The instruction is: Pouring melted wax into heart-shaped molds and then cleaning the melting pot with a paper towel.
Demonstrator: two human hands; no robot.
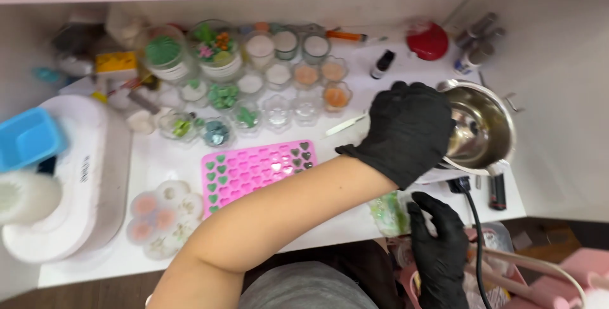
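Reaching across to the right of centre, our left hand (406,128), in a black glove, closes its fingers on the near rim of a steel pot (482,128) standing at the right of the white table (158,157). Our right hand (441,255), also gloved, hangs at the lower right with fingers loosely curled; whether it grips anything we cannot tell. At centre lies a pink heart mould (257,169), with small glass jars (279,74) ranged above it.
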